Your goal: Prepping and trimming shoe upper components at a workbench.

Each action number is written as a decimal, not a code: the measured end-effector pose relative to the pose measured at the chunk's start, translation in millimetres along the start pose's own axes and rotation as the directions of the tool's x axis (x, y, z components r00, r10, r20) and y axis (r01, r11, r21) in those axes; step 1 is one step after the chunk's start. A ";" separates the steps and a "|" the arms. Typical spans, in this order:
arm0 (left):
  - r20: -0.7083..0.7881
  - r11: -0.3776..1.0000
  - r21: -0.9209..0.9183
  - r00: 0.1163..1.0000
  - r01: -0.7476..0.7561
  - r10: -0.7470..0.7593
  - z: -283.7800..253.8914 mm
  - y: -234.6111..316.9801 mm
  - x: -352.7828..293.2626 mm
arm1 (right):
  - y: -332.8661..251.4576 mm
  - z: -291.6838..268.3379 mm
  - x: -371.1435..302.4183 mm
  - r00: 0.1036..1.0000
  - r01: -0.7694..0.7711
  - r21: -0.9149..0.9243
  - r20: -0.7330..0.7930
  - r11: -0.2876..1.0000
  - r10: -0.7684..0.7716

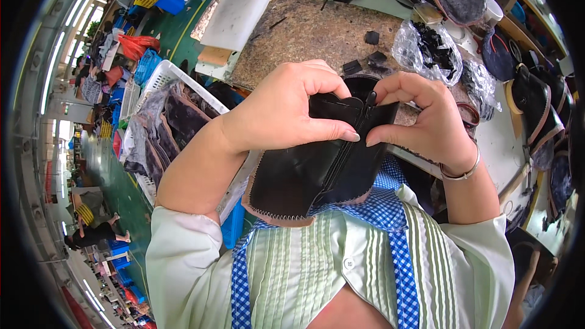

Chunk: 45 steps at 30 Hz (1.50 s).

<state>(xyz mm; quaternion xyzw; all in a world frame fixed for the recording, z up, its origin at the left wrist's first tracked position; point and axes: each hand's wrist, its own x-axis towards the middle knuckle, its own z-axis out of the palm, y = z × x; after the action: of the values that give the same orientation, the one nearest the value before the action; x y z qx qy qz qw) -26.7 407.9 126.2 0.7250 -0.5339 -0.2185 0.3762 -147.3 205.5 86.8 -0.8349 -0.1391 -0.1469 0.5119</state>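
Observation:
A black leather boot upper (286, 176) hangs in front of my chest, its lower edge pinkish-tan and stitched in zigzag. Down its middle runs a black zipper (339, 161), with the pull tab (370, 98) at the top. My left hand (292, 106) pinches the top edge left of the zipper, thumb on the outer face and fingers curled over the rim. On the other side of the zipper, my right hand (423, 113) grips the same edge in a similar pinch. The two thumb tips are close together near the zipper.
Past my hands lies a worn brown board (311, 33) with small black scraps (353, 67). A white slab (244, 9) rests at its left. Right of it sits a clear bag (426, 52) of black pieces. Black boots (536, 103) stand far right; a white crate (192, 79) holds fur-lined pieces (177, 116).

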 end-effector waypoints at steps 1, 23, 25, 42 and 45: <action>0.000 1.000 0.001 1.000 -0.002 0.002 0.4 0.8 0.9 | 2.3 1.3 -0.1 1.000 -0.018 0.056 -0.017 0.998 0.019; -0.513 0.804 0.586 0.723 -0.100 0.464 -2.5 -61.0 92.9 | 62.9 63.0 13.7 0.783 0.117 -0.367 -0.537 0.923 -0.313; -0.382 0.630 0.720 0.592 -0.291 0.709 -11.0 -6.1 69.5 | 69.8 53.3 16.0 0.773 0.013 -0.263 -0.609 0.965 -0.176; -0.614 0.951 -0.246 0.729 0.185 -0.301 91.0 -78.6 6.6 | 69.0 45.6 28.9 0.834 -0.285 -0.035 -0.501 0.958 0.230; -0.665 0.977 -0.201 0.723 0.066 -0.186 98.7 -71.4 13.5 | 77.2 49.7 27.1 0.849 -0.255 0.096 -0.454 0.962 0.270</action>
<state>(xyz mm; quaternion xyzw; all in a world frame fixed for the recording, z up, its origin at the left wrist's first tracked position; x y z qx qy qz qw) -49.6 374.9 10.4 0.7559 -0.2887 -0.0061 0.5876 -87.7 218.4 13.0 -0.7783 0.0999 -0.2681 0.5589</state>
